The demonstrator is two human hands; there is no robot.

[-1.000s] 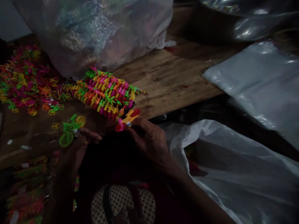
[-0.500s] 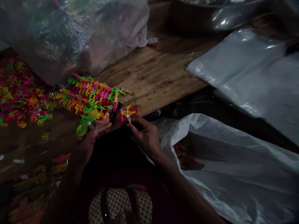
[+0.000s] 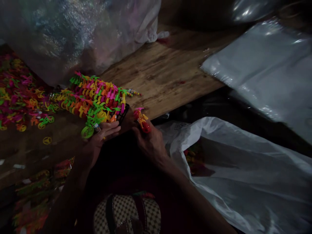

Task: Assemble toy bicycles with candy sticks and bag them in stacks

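Note:
My right hand (image 3: 152, 139) is closed on a small plastic toy bicycle (image 3: 141, 121) with red wheels and yellow and pink parts, just off the table edge. My left hand (image 3: 103, 131) is closed beside a packed block of bright toy bicycles (image 3: 95, 97) on the table. Between its thumb and fingers is a green toy bicycle (image 3: 87, 131), with a small printed tube (image 3: 97, 127) against it. A black plastic frame (image 3: 123, 112) shows at the block's right end. Dim light hides part of the left fingers' grip.
A loose heap of toy pieces (image 3: 21, 97) lies to the left on the wooden table (image 3: 175, 74). Behind stands a large stuffed plastic bag (image 3: 80, 35). Clear plastic bags (image 3: 253, 61) lie at right, above an open white sack (image 3: 234, 182). A single yellow wheel (image 3: 47, 140) sits near the heap.
The toy bicycle in my right hand has turned, so its red wheel now faces me. My left hand stays by the block, and the view has shifted slightly.

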